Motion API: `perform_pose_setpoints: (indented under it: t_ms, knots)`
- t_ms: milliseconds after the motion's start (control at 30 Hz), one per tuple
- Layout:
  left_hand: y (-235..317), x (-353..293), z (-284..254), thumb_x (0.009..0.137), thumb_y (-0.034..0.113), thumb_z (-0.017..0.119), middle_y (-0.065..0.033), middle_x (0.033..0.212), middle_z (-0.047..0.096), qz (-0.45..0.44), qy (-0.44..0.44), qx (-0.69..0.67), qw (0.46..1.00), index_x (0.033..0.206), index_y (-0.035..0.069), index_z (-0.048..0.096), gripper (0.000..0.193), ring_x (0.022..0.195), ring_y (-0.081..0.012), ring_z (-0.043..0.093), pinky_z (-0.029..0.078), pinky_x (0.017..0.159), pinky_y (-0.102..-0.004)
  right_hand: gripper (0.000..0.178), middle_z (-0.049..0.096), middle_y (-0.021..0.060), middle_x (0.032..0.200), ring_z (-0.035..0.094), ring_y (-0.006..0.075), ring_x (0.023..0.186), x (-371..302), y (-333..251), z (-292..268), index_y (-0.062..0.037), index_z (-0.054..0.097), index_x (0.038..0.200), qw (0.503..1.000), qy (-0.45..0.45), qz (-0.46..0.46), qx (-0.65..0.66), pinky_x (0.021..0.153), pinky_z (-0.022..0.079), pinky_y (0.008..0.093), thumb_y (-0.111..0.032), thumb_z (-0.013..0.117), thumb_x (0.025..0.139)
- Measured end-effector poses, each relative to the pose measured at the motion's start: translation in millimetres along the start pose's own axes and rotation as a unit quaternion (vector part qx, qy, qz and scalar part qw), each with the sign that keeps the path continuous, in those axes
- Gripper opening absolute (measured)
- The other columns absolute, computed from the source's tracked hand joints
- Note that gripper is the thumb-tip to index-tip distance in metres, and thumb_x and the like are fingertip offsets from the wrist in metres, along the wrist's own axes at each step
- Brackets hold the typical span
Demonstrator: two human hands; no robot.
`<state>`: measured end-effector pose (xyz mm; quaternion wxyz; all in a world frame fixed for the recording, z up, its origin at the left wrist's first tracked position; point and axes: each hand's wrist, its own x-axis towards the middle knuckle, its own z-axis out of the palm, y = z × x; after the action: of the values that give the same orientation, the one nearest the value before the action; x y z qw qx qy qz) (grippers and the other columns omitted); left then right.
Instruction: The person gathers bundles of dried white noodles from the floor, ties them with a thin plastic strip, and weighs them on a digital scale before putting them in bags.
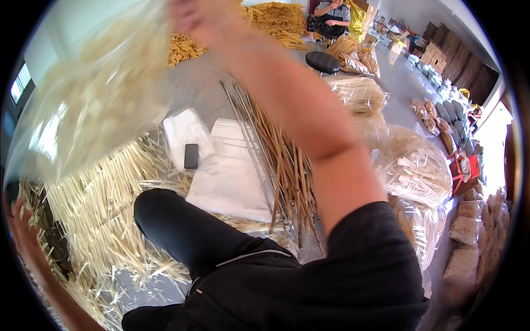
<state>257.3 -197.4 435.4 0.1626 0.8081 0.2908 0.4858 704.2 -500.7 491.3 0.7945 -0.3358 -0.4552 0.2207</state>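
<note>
A large clear plastic bag [102, 96] hangs at the upper left, blurred by motion; pale yellowish stuff shows in or through it. My right arm reaches across the view, and my right hand [190, 19] is closed on the bag's upper edge. Low at the left rim is my left hand [25, 226], its fingers apart, just below the bag and holding nothing. Beneath the bag, pale flat strips [105, 209] lie in a thick pile beside my left knee.
Ahead of me lie white sheets [232, 182], a folded white stack [185, 129] and a black phone [191, 156]. Thin brown sticks [287, 176] lie beside them. Filled clear bags [417, 171] line the right. A black stool [323, 62] and a seated person [331, 22] are farther off.
</note>
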Motion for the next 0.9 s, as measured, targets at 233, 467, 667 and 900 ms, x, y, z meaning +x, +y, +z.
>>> perform_pose_setpoints:
  t_ms: [233,467,667,900]
  knots:
    - [-20,-49,42,0.092,0.032,0.055,0.0107,0.111,0.057,-0.219,-0.218,-0.114,0.944,0.125,0.02,0.058,0.035,0.084,-0.0018,0.048,0.035,0.065,-0.0178,0.035,0.038,-0.0043,0.051,0.03,0.0076,0.04,-109,-248,-108,-0.0145,0.046,0.064,0.837,0.248,-0.209,-0.441,0.038,0.022,0.0226,-0.03,0.059,0.092]
    - [-98,-106,46,0.092,0.026,0.056,0.0077,0.098,0.06,-0.344,-0.289,-0.1,0.888,0.118,0.018,0.06,0.028,0.075,-0.0028,0.054,0.039,0.06,-0.0176,0.021,0.061,0.01,0.08,0.057,0.0245,0.073,-307,-230,-345,-0.01,0.064,0.091,0.209,0.243,0.066,-0.945,0.063,0.045,0.0394,-0.026,0.05,0.092]
    - [-143,-136,48,0.09,0.02,0.06,0.0031,0.094,0.062,-0.411,-0.275,-0.135,0.859,0.118,0.012,0.059,0.029,0.068,-0.0045,0.056,0.042,0.051,-0.0173,0.043,0.066,0.0199,0.108,0.062,0.0366,0.105,-522,-173,-413,-0.0073,0.069,0.105,0.202,0.492,0.38,-0.757,0.089,0.05,0.0446,-0.037,0.04,0.095]
    - [-89,-133,83,0.089,0.019,0.061,0.0015,0.098,0.064,-0.405,-0.308,-0.124,0.852,0.117,0.009,0.061,0.03,0.076,-0.0057,0.057,0.046,0.063,-0.0192,0.049,0.063,0.0151,0.096,0.059,0.0343,0.088,-482,-159,-430,-0.005,0.068,0.095,0.256,0.48,0.385,-0.745,0.076,0.049,0.0424,-0.047,0.042,0.094]
